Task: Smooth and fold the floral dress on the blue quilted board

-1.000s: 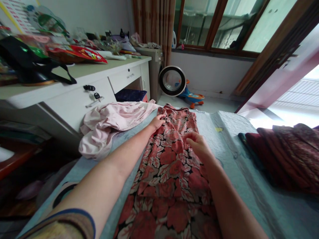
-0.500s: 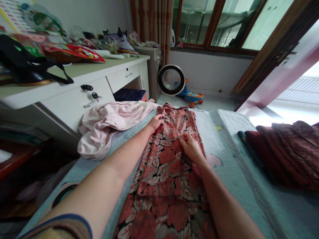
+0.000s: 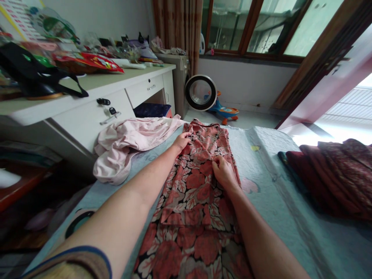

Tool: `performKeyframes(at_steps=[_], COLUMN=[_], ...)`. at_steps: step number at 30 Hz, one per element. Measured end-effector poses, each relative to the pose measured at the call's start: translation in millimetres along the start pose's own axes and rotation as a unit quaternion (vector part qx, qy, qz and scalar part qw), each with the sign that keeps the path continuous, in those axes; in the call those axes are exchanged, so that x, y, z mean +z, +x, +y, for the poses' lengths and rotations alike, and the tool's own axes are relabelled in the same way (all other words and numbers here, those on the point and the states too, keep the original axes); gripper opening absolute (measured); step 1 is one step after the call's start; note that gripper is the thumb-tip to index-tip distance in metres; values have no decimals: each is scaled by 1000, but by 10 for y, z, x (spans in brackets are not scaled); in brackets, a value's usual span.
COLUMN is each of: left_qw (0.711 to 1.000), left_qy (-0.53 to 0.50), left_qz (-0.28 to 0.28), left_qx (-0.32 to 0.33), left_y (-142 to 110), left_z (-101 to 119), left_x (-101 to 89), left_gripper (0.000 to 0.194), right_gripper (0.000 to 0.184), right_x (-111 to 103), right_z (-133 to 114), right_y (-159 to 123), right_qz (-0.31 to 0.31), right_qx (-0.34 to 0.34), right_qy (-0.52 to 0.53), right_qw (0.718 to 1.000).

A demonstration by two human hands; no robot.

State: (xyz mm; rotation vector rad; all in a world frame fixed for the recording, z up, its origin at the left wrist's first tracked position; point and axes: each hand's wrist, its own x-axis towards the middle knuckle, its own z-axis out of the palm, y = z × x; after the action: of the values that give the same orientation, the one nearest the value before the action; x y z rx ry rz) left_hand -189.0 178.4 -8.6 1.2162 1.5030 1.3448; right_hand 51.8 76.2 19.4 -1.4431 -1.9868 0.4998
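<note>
A red, black and beige floral shirt [image 3: 193, 184] lies lengthwise on the pale blue bedspread [image 3: 252, 228], its collar end away from me and its sides folded inward. What looks like a sleeve cuff lies flat across its lower middle. Near the collar, at the left edge, my left hand [image 3: 182, 142] pinches the cloth between thumb and fingers. My right hand [image 3: 223, 170] is closed on the fabric a little nearer to me, on the right half. Small creases run between the two hands.
A crumpled pale pink cloth [image 3: 124, 143] lies to the left. At the right sits a stack of folded dark red clothes [image 3: 334, 178]. A white desk [image 3: 116, 97] with clutter borders the bed on the left. Beyond the bed stand an open washer door [image 3: 201, 93] and a blue ride-on toy [image 3: 225, 110].
Both hands keep their hold on the shirt and have barely moved. The whole view has shifted very slightly.
</note>
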Motion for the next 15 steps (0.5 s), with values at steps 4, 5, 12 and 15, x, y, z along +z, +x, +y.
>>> performKeyframes(at_steps=[4,5,12,15], left_qw=[1000,1000,998,997], left_qy=[4,6,42,61], left_qz=[4,2,-40,-46], left_qx=[-4,-4,-9,-1], left_y=[5,8,139,267], left_z=[6,10,122,196], left_x=[-7,-4,36,84], left_gripper=[49,50,37,28], right_gripper=[11,13,23,23], right_x=[-33,-37,28,61], right_z=[-31,-32,31,51], right_y=[-2,1,0,-7], right_qz=[19,15,-13,-11], right_qx=[40,46,33,19], right_qy=[61,82,165,167], right_qw=[997,995,986,986])
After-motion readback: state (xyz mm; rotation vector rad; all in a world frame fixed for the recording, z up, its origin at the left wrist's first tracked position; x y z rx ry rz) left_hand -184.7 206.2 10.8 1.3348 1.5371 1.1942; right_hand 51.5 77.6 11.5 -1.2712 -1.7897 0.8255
